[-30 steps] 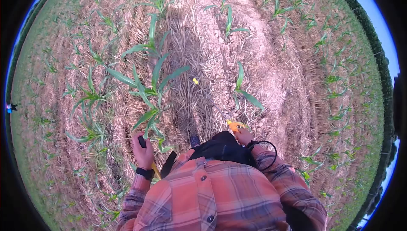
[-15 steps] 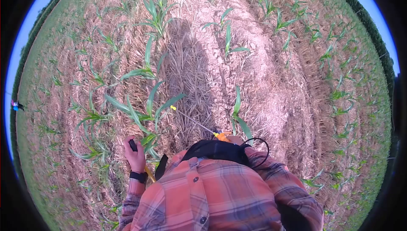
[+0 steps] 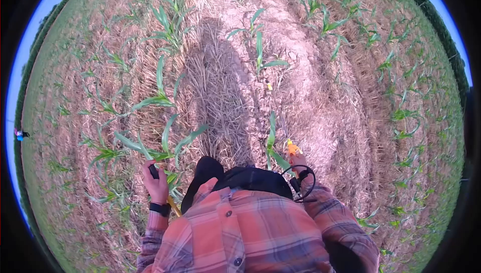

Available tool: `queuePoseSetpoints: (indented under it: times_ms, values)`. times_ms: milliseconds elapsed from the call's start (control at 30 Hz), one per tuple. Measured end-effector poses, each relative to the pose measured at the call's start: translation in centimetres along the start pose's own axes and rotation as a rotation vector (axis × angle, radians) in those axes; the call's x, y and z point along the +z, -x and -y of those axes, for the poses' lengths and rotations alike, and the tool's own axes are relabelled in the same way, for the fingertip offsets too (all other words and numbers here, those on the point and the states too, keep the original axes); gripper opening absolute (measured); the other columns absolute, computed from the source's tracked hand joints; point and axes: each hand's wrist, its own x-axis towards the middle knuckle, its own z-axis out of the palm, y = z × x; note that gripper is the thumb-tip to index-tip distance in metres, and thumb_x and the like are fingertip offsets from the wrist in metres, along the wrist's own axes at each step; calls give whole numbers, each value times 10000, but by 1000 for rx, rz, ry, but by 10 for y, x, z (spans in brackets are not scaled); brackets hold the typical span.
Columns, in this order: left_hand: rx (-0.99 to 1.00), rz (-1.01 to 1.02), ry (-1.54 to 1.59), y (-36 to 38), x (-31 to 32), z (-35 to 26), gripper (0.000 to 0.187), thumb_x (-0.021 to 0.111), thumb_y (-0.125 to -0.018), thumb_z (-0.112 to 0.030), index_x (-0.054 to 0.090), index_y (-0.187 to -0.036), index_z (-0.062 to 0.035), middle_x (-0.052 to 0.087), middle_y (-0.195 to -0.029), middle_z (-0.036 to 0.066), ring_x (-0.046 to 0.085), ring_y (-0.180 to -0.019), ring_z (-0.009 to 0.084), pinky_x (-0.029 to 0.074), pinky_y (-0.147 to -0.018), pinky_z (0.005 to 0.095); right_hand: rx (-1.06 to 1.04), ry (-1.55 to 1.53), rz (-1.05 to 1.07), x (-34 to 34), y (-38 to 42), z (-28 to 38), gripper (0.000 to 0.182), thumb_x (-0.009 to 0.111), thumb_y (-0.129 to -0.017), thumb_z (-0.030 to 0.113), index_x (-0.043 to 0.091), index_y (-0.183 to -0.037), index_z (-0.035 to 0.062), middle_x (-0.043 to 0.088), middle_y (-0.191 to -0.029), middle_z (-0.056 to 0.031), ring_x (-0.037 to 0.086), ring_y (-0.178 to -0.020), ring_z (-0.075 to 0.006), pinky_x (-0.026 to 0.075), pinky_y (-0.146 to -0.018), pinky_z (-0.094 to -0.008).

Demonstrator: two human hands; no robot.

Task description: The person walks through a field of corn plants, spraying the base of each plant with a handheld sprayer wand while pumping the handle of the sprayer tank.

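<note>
My left hand (image 3: 157, 188) is closed around the black grip of a pump lever (image 3: 154, 171), and a yellow length of the lever (image 3: 174, 206) shows beside my wrist. At the right, my right hand (image 3: 299, 162) is wrapped around the orange and yellow handle of a spray wand (image 3: 293, 148). The wand points forward, its thin tube hard to make out against the soil. Its yellow nozzle (image 3: 269, 86) hangs over the ground near a young maize plant (image 3: 259, 60). A black hose (image 3: 311, 175) loops beside my right wrist.
Maize seedlings (image 3: 165, 145) stand in rows on both sides, amid dry straw and pale bare soil (image 3: 295, 72). Another maize plant (image 3: 271, 140) grows just left of my right hand. My dark-clothed leg (image 3: 203, 178) is forward. A distant person (image 3: 20, 134) is at the far left edge.
My right hand has moved right and forward from in front of my waist. The wand's nozzle has swung from the left side across to the right. My left hand keeps its hold; a leg has come forward.
</note>
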Motion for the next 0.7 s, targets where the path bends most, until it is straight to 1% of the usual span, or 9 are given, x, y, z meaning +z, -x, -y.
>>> queuePoseSetpoints:
  times_ms: [100,133,233,400,467,533,600,633,700]
  values:
    - [-14,19,3,-17,7,-3,222,495,-735,-1,442,-943,-60,372,-594,1,354,-514,65,303,-453,227,38,-288,-127,-10,-14,2,217,542,-753,250,526,-774,35,485,-514,-44,434,-355,-108,339,-316,-244]
    - [-49,48,35,-24,10,-3,216,493,-738,-5,443,-940,-63,390,-605,9,366,-518,66,312,-456,229,39,-286,-131,-12,-19,4,217,542,-753,250,526,-774,35,485,-514,-44,434,-355,-108,339,-316,-244]
    - [13,48,23,-55,23,13,215,487,-737,-2,441,-938,-65,422,-626,22,387,-519,77,332,-463,231,35,-486,-198,-11,-31,15,139,507,-731,158,473,-814,52,466,-553,-49,427,-369,-129,336,-308,-240]
    - [-19,77,25,-106,26,36,233,491,-716,7,439,-933,-61,440,-694,43,412,-567,110,356,-513,242,123,-380,-307,16,-36,56,139,492,-735,154,482,-834,57,468,-553,-52,420,-356,-151,336,-294,-275]
    - [-46,105,81,-124,23,50,230,490,-712,6,442,-928,-57,449,-726,49,418,-590,118,365,-535,250,109,-395,-274,32,-33,74,207,512,-761,219,499,-751,13,477,-511,-61,434,-357,-128,347,-306,-262]
    - [-84,96,81,-140,16,62,226,488,-714,4,442,-926,-55,461,-727,49,425,-592,122,374,-544,255,132,-340,-296,57,-43,89,235,496,-781,252,502,-733,22,470,-498,-59,434,-354,-132,350,-299,-276]
    - [-173,122,115,-154,9,68,220,489,-720,0,440,-928,-56,472,-718,45,431,-587,112,377,-541,247,177,-284,-112,78,-48,108,113,477,-753,153,487,-798,50,472,-540,-57,423,-345,-164,327,-282,-284]
    - [-176,121,117,-161,7,74,220,489,-720,0,440,-928,-56,472,-718,45,431,-587,112,377,-541,247,68,-153,-84,89,-47,117,139,475,-766,186,483,-733,51,455,-504,-55,406,-333,-157,317,-284,-278]
    - [-96,52,168,-173,5,89,213,486,-728,-2,441,-928,-60,449,-673,30,417,-559,92,363,-512,231,44,-126,-76,117,-41,137,166,477,-772,200,478,-704,48,448,-493,-50,402,-331,-149,312,-286,-275]
